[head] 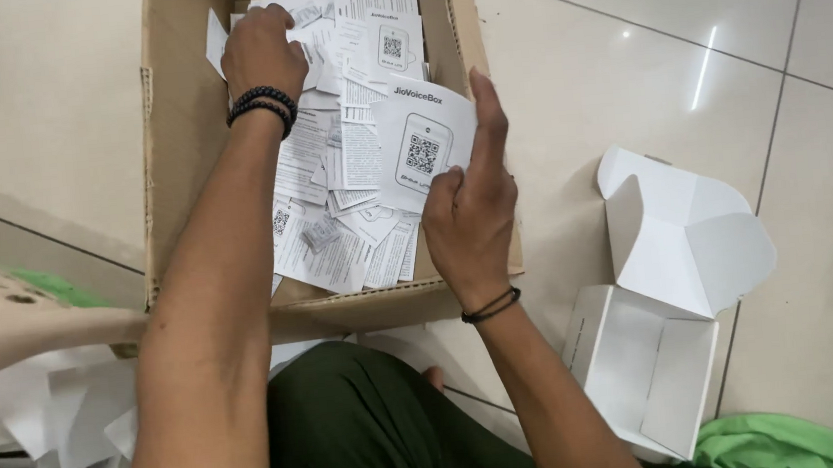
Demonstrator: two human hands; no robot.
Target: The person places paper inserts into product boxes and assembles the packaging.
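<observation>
Pinching a light, floppy paper leaflet (419, 148) by its edge, the right hand (470, 214) is lifting it; left hand (260, 47) fingers are pressing into the cardboard box (182, 134) pile.

Cardboard box (177, 134) walls hem leaflets (337, 241); floor (623, 65) seemingly free.

Left hand (258, 47) reaches deep into cardboard box (189, 133), resting on loose white leaflets (337, 241). Right hand (470, 209) pinches one leaflet with square code (421, 143) above the pile. Open white carton (673, 242) on tiled floor (604, 77), right of box.
</observation>
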